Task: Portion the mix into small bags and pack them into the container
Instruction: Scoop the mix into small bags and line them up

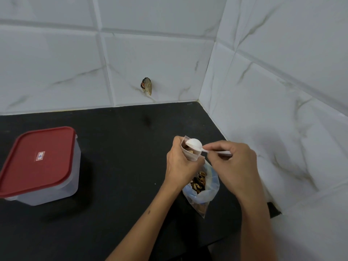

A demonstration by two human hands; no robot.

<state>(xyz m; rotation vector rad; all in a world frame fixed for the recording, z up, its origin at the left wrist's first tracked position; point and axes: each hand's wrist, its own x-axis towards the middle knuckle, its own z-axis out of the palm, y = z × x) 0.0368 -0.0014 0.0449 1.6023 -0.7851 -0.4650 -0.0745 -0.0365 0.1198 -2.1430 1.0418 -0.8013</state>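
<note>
My left hand (180, 164) grips a small clear bag (191, 154) upright by its open mouth; some brown mix shows inside. My right hand (228, 162) pinches the handle of a white plastic spoon (194, 144), whose bowl is turned over the small bag's mouth. Below the hands a larger clear bag (204, 189) lies open on the black counter, with brown nut mix (198, 180) in it. A clear container (49, 178) with a red lid (35, 161) on top stands at the left.
The black counter (116, 166) runs into a corner of white marbled tile walls (273, 91) at the back and right. A small brown object (146, 86) sticks to the back wall above the counter.
</note>
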